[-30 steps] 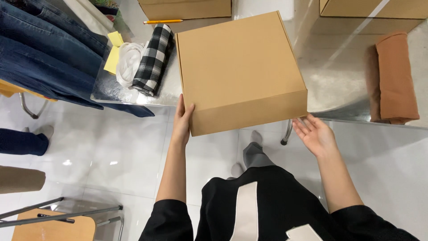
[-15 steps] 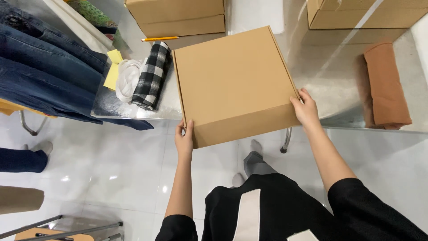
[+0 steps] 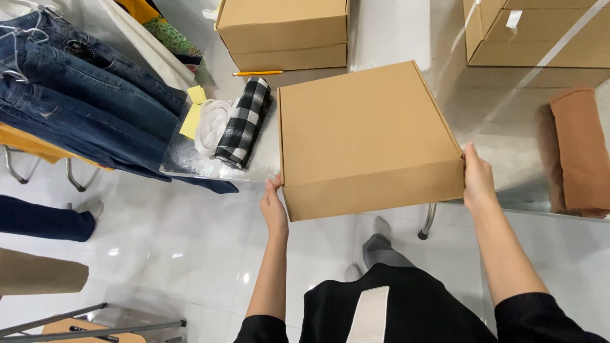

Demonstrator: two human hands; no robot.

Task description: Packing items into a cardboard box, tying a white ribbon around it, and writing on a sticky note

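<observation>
- The left hand [image 3: 274, 209] presses flat against the near left corner of a closed brown cardboard mailer box [image 3: 365, 136], fingers straight and together, pointing up along the box's side; the thumb lies at the front edge.
- The right hand [image 3: 478, 181] clasps the near right corner of the same box, fingers wrapped around the side wall and the thumb on the front face.
- Gripped between the two hands, the box has its lid shut; its near edge juts out past the front rim of the shiny metal table [image 3: 394, 32], and its far part lies over the tabletop. Whether it rests on the table or is lifted just clear, I cannot tell.
- Just left of the box lies a rolled black-and-white checked cloth [image 3: 243, 124], with a white bundled cloth [image 3: 210, 124] and yellow sticky notes [image 3: 192, 111] beside it.
- Behind the roll lie a yellow pencil [image 3: 257, 73] and a stack of two more cardboard boxes [image 3: 286, 32].
- At the table's right end lies a folded rust-brown cloth [image 3: 581, 149], well apart from the right hand, with larger cartons [image 3: 540, 32] behind it.
- Blue jeans [image 3: 82, 101] hang at far left.
</observation>
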